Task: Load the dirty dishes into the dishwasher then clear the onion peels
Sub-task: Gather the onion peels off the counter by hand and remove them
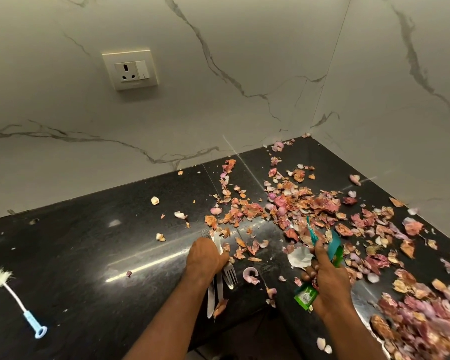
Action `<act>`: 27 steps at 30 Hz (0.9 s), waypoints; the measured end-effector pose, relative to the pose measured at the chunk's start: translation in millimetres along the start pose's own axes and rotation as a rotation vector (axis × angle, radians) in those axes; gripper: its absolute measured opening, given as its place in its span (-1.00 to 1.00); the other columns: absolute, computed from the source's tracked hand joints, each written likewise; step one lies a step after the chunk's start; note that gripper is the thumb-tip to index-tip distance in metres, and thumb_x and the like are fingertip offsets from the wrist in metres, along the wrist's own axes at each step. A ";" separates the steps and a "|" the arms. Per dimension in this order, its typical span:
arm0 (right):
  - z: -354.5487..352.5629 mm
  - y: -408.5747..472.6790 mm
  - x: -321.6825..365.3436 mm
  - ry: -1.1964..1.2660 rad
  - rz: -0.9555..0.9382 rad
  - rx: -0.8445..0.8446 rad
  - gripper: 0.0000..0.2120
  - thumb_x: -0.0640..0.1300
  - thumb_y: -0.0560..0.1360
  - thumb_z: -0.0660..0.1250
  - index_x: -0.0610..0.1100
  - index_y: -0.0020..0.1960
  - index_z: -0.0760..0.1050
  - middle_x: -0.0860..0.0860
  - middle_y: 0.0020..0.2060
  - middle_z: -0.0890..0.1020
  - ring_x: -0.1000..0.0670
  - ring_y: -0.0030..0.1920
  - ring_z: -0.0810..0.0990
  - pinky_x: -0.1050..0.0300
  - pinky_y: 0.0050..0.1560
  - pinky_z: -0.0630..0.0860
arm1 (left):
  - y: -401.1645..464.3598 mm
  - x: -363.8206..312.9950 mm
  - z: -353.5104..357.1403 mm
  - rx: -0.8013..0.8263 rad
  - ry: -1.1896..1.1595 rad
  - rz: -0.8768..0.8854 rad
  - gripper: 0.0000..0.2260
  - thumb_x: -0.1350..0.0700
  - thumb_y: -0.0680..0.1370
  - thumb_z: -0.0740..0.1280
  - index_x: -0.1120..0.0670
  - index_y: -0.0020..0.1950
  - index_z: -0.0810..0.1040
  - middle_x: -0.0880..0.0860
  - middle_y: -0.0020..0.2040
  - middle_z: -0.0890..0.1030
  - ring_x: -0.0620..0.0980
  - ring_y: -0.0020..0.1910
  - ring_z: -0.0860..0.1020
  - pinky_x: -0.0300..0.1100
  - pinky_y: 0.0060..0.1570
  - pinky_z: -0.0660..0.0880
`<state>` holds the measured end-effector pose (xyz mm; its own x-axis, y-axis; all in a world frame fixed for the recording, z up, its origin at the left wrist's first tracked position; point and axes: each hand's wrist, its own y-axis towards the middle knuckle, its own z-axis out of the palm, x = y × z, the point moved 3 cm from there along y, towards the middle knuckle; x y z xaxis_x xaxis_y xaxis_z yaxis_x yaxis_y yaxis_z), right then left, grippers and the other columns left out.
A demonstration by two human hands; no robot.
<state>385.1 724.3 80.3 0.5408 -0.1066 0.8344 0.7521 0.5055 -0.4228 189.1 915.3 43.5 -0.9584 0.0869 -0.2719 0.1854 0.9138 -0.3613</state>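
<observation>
Below, on a black polished desk point(89, 255) set against a white marbled wall point(218, 87), two bare hands worked close together near the front edge. The left hand point(205, 258) was curled around a bundle of cutlery point(220, 284): fork tines poked out beyond its knuckles, and another fork and some long blades or handles stuck out beneath the palm toward the person. The right hand point(327, 271) gripped a clutch of crumpled green and teal wrappers point(333, 245), with one green packet point(305, 297) jutting out below its fingers. Just left of that hand, a scrap of white paper point(300, 257) showed against the thumb side; whether it was held or lay on the desk could not be told. Onion peels point(309, 206), pink, purple and orange-brown, were strewn beyond both hands and thickly to the right of the right hand, reaching into the far corner. A few stray peels lay between the two hands. Well to the left of the left hand lay a white fluffy bottle brush with a pale blue handle point(13, 300). Above it, a wall socket with a switch point(130, 71) sat on the wall.
</observation>
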 end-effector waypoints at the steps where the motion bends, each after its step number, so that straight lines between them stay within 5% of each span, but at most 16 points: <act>1: -0.1 0.3 -0.5 0.000 -0.003 0.000 -0.73 0.04 0.56 0.43 -0.18 -0.01 0.59 0.07 -0.48 0.39 0.12 -0.52 0.34 0.21 -0.56 0.37 | 0.9 -2.0 -0.8 0.018 0.004 0.001 -0.64 -0.19 0.52 0.48 0.10 0.00 0.59 0.00 -0.17 0.52 -0.03 -0.19 0.51 -0.19 -0.30 0.39; 7: -6.8 1.0 -2.0 0.007 0.015 -0.012 -0.74 0.04 0.56 0.43 -0.17 -0.03 0.59 0.05 -0.45 0.38 0.10 -0.49 0.35 0.20 -0.53 0.39 | 8.9 7.5 -5.0 0.016 -0.015 0.008 -0.87 0.08 0.60 0.44 0.11 -0.01 0.55 -0.01 -0.21 0.50 -0.09 -0.26 0.49 -0.22 -0.30 0.41; 11: -15.5 6.4 1.7 0.022 0.002 -0.053 -0.74 0.03 0.56 0.43 -0.18 -0.01 0.56 0.04 -0.45 0.36 0.10 -0.51 0.35 0.19 -0.54 0.39 | 22.9 54.0 -25.0 -0.059 0.053 -0.019 -0.90 0.11 0.61 0.40 0.13 0.04 0.60 0.02 -0.15 0.59 0.03 -0.14 0.58 -0.13 -0.13 0.55; 18: -29.1 16.7 5.2 0.018 -0.009 -0.081 -0.71 0.07 0.55 0.44 -0.17 0.01 0.62 0.02 -0.44 0.38 0.01 -0.44 0.35 0.08 -0.39 0.39 | 72.7 240.7 -83.7 -0.247 0.136 -0.312 -0.84 0.17 0.61 0.35 0.24 0.08 0.64 0.26 -0.03 0.67 0.25 -0.05 0.66 0.04 -0.02 0.61; 23: -34.2 21.8 3.2 0.011 0.013 -0.096 -0.67 0.11 0.53 0.45 -0.17 0.05 0.62 0.01 -0.43 0.39 0.00 -0.43 0.38 0.04 -0.36 0.41 | 112.7 359.2 -97.8 -0.214 0.156 -0.577 -0.74 0.18 0.52 0.45 0.33 0.11 0.62 0.39 -0.03 0.57 0.43 -0.01 0.56 0.26 -0.01 0.53; 25: -35.1 24.4 2.2 0.025 0.022 -0.096 -0.63 0.13 0.47 0.48 -0.16 0.06 0.63 0.01 -0.42 0.40 -0.01 -0.43 0.39 0.03 -0.35 0.42 | 111.0 341.8 -99.4 -0.273 0.181 -0.592 -0.55 0.07 0.50 0.47 0.29 0.29 0.55 0.41 0.13 0.52 0.47 0.16 0.51 0.32 0.12 0.49; 27: -34.3 24.0 1.1 0.036 0.030 -0.093 -0.62 0.14 0.44 0.49 -0.15 0.05 0.65 0.01 -0.42 0.40 -0.01 -0.43 0.39 0.02 -0.33 0.42 | 85.3 270.7 -93.1 -0.460 0.127 -0.366 -0.53 0.08 0.50 0.50 0.26 0.33 0.50 0.37 0.21 0.53 0.40 0.19 0.52 0.27 0.18 0.51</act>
<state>416.6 707.0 59.0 0.5754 -0.1238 0.8085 0.7662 0.4275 -0.4798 -74.7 1053.7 22.1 -0.9658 -0.2455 -0.0835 -0.2479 0.9686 0.0198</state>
